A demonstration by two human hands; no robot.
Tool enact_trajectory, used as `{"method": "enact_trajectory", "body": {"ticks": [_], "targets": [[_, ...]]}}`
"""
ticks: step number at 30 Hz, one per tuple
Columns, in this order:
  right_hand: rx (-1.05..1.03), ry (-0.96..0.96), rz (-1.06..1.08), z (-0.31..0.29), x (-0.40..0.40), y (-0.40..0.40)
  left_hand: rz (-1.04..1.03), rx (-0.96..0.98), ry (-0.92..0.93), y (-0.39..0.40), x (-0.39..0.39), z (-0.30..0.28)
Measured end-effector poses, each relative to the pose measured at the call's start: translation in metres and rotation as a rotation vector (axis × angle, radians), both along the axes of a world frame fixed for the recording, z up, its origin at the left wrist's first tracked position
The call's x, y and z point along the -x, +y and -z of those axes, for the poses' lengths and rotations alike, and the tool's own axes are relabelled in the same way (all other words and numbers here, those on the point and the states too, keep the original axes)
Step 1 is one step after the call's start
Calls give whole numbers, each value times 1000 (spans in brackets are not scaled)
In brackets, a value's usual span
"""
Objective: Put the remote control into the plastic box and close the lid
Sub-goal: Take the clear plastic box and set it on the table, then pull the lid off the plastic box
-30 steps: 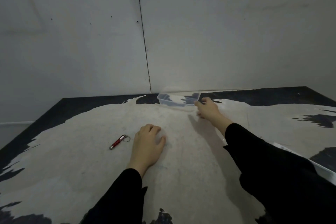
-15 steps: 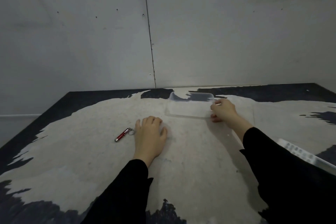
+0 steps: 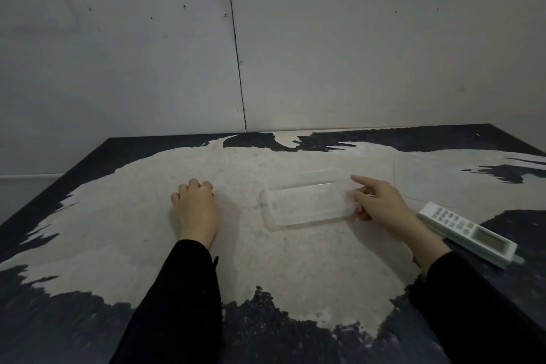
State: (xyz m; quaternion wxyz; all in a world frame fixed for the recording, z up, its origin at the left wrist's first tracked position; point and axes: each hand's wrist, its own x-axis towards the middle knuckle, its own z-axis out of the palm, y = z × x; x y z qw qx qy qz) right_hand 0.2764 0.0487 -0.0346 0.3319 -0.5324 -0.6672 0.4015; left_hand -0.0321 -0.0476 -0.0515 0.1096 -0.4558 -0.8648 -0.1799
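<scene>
A clear plastic box (image 3: 307, 204) lies on the table (image 3: 124, 216) in the middle, its long side running left to right. My right hand (image 3: 381, 204) grips its right end with thumb and fingers, the index finger sticking out. The white remote control (image 3: 466, 233) lies flat to the right of that hand, screen end nearest me, touched by nothing. My left hand (image 3: 196, 210) rests palm down left of the box with its fingers curled under. What lies beneath it is hidden.
A faint clear rectangle (image 3: 425, 177), which looks like the lid, lies flat beyond the remote. A grey wall (image 3: 266, 38) rises right behind the table's far edge. The table's left edge runs diagonally at the far left.
My right hand has pulled the box from the far edge toward me. My left hand has slid left and curled. The small red key-ring light beside it has gone from view. The remote now shows fully.
</scene>
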Motion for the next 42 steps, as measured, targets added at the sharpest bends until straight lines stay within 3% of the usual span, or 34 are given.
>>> {"method": "enact_trajectory", "body": {"ticks": [8, 11, 13, 15, 21, 26, 33, 37, 42], "targets": [[-72, -103, 3, -2, 1, -5, 75, -300, -347, -4, 19, 2], [-382, -276, 55, -5, 4, -10, 238, -438, -484, 2, -6, -11], [-582, -234, 14, -10, 8, -15, 392, -505, -484, 5, -30, -26], [-641, -149, -83, -15, 17, -23, 540, -537, -514, 5, -56, -43], [-481, 38, -256, -15, 48, -37, 838, -439, -569, 7, -109, -63], [-245, 125, -265, -16, 40, -23, 846, -372, -562, 15, -110, -60], [-226, -36, -339, -27, 59, -2, 849, -306, -519, 31, -98, -63], [-408, -426, -335, -37, 61, 17, 829, -152, -394, 41, -86, -60], [-554, -849, -363, -36, 78, 31, 767, 179, -1, 61, -86, -49]]}}
